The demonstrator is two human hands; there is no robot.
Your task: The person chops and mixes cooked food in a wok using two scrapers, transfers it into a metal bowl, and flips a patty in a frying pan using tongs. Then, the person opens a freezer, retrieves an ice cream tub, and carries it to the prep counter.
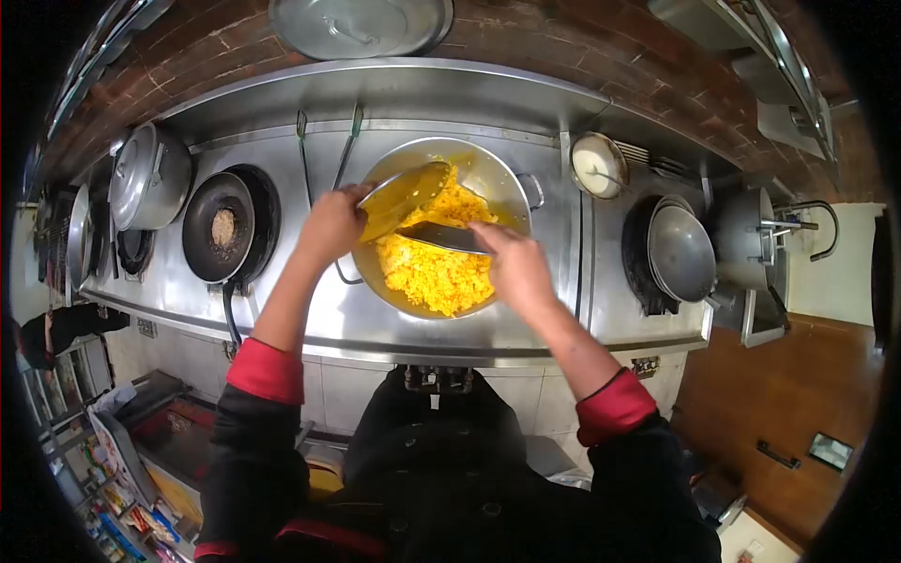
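A wide metal pot (519,202) with side handles holds a mound of yellow-orange rice (430,277). My left hand (335,225) grips the rim of a shallow metal bowl (399,199), tilted over the rice and coated yellow inside. My right hand (516,267) is closed on a dark, curved metal utensil (441,237), whose exact kind I cannot make out. It lies just below the bowl, close to the rice. Its far edge is near or against the bowl; contact is unclear.
Left of the pot, a black frying pan (218,230) holds a browned piece of food beside a lidded pot (150,178). Tongs (349,141) lean behind. To the right are a bowl of white sauce (599,164), stacked metal pans (682,253) and a tall pot (741,239).
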